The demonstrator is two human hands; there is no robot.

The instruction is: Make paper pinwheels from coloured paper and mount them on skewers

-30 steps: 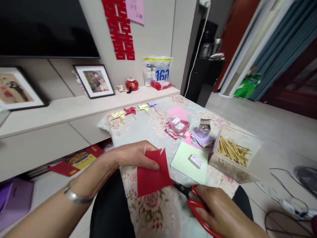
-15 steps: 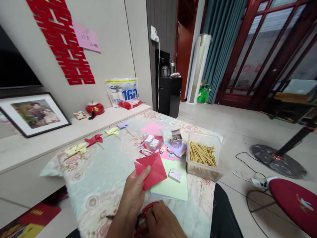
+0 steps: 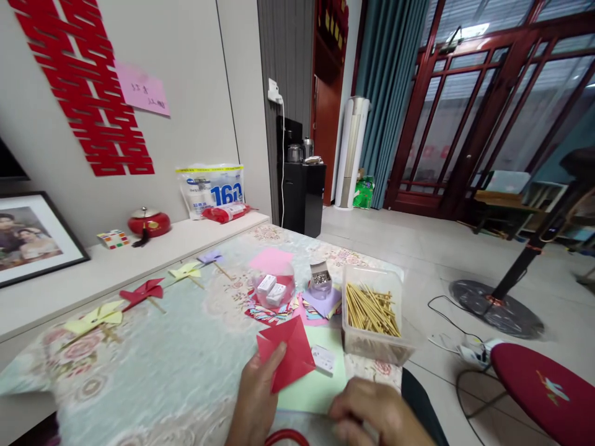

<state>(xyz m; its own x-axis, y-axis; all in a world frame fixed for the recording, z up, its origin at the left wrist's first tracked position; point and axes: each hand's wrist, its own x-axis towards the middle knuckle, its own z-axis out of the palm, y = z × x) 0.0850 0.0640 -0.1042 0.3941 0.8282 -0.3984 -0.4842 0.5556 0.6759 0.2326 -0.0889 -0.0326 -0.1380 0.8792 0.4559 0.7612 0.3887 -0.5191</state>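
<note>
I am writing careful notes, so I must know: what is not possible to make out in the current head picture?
In the head view:
Red handle: the bottom edge cuts off the rest.
Left hand: most fingers are hidden behind the red paper.
Right hand: blurred, so whether its fingertips hold something is unclear.
White box on green paper: the print is too small to read.
Framed photo: the left edge cuts part off.

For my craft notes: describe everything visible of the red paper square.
The red square paper sheet looks thin, with lines, cuts or creases, running inward from corners. It tilts, one corner up, held by the left hand's grip, thumb on its face, partly overlapping the pale green paper in view; contact is unclear.
</note>
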